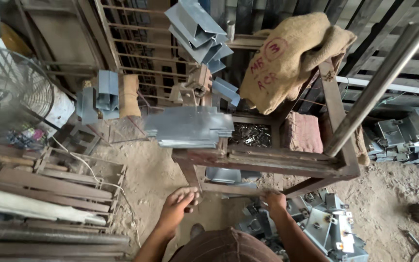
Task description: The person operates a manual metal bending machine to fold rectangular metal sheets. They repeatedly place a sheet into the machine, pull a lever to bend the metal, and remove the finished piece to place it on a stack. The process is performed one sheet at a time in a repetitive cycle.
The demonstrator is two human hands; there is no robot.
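Observation:
My left hand (179,206) rests on the lower rail of a rusty metal frame stand (267,162), its fingers curled around the leg near the bottom. My right hand (273,199) grips the same lower crossbar further right. On top of the stand lies a stack of flat grey sheet-metal pieces (190,127). A tray of small shiny metal parts (251,134) sits inside the frame behind it. A long steel lever bar (377,87) rises from the stand to the upper right.
A burlap sack (292,53) hangs over the back of the stand. Folded metal brackets (333,228) lie on the sandy floor at lower right, more at the right edge (408,138). A wire fan (6,90) and stacked rusty frames (49,194) are on the left.

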